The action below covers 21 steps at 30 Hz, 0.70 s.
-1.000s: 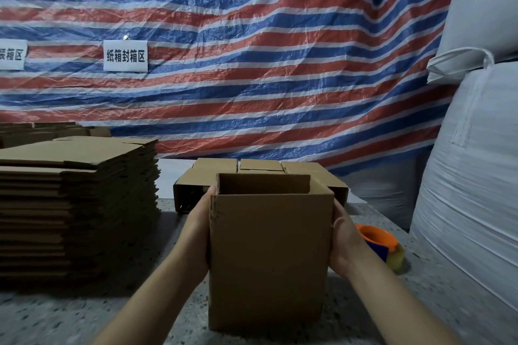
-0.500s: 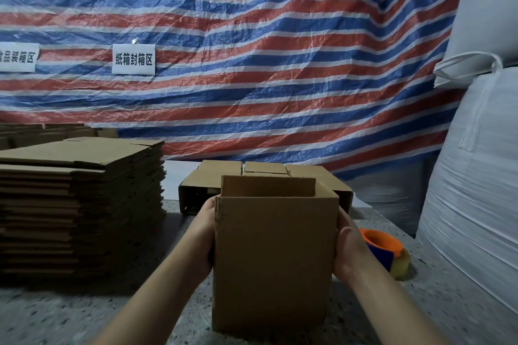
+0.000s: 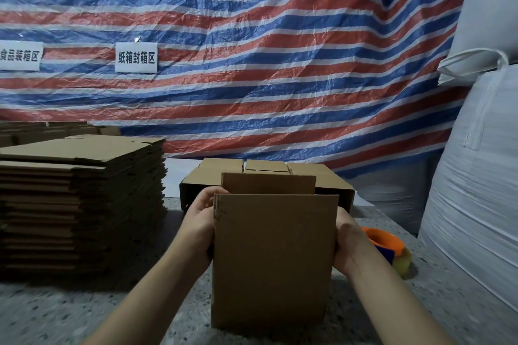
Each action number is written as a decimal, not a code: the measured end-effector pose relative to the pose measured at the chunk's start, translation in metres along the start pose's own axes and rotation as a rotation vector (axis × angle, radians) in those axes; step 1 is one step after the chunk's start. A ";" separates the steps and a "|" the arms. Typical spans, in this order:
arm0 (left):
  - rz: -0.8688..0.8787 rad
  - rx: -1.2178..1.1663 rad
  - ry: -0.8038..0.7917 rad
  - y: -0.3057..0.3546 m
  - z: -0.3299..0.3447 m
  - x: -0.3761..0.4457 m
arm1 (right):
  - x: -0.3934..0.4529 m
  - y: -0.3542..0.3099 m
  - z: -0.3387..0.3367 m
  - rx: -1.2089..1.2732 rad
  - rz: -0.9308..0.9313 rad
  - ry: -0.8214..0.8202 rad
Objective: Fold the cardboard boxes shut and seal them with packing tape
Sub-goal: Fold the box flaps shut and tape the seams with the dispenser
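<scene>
upright between both hands, box is gripped: left fingers curl over its rim, right fingers hidden.

We cannot see inside the cardboard box, and its near wall hides most fingers of both hands, left and right. Our right wrist covers part of the tape roll. The left paper sign is cut by the edge.

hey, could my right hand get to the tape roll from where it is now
Probably yes. The right hand holds the box, and the tape roll lies just beyond it on the table, nothing between, but it must release first.
</scene>
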<state>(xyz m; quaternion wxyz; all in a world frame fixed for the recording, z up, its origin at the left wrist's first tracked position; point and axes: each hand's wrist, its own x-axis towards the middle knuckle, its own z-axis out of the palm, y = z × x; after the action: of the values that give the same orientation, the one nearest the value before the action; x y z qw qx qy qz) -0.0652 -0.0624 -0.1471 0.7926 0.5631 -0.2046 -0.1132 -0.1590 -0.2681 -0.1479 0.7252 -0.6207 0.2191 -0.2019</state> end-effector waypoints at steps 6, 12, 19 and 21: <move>-0.024 0.117 -0.058 0.004 -0.007 0.003 | -0.003 -0.001 0.002 0.032 0.019 -0.003; 0.028 0.192 -0.034 0.000 -0.009 0.004 | -0.006 -0.001 0.002 0.040 0.020 -0.001; 0.043 0.246 -0.408 0.007 -0.027 0.009 | -0.005 -0.001 0.002 0.065 0.033 -0.018; 0.034 0.300 -0.414 0.007 -0.026 0.009 | 0.001 0.001 0.001 0.072 0.025 -0.031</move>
<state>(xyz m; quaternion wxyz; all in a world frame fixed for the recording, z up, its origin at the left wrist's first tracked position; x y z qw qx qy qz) -0.0456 -0.0415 -0.1465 0.6432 0.6357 -0.3865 -0.1811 -0.1578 -0.2676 -0.1489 0.7529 -0.5944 0.2083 -0.1908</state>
